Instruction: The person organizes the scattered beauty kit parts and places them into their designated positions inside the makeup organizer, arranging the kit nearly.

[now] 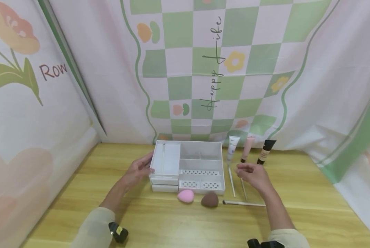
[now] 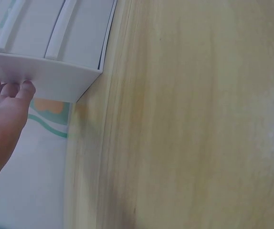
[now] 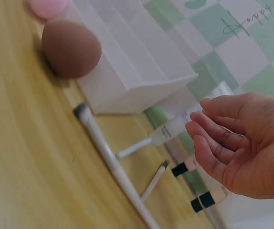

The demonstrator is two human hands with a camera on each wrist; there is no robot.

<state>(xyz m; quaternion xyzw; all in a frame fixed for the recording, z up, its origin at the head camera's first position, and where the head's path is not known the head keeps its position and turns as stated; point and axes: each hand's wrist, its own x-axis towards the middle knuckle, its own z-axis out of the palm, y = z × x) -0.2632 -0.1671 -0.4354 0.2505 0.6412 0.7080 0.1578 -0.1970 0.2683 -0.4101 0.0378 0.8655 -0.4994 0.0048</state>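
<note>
Currently, left hand point(image 1: 138, 169) rests loosely against white compartmented organizer point(image 1: 171, 160); right hand point(image 1: 253, 175) hangs half-curled; between: pink teardrop sponge point(image 1: 186, 196); beyond: green-checked curtain point(image 1: 239, 32) marked "Happy Life".

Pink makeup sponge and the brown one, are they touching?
Apart: the head view shows bare wooden tabletop between the pink makeup sponge and the brown makeup sponge.

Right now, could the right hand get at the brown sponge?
Probably yes: the right hand looks empty, and only brushes lying flat on the table seem to separate it from the brown sponge.
</note>
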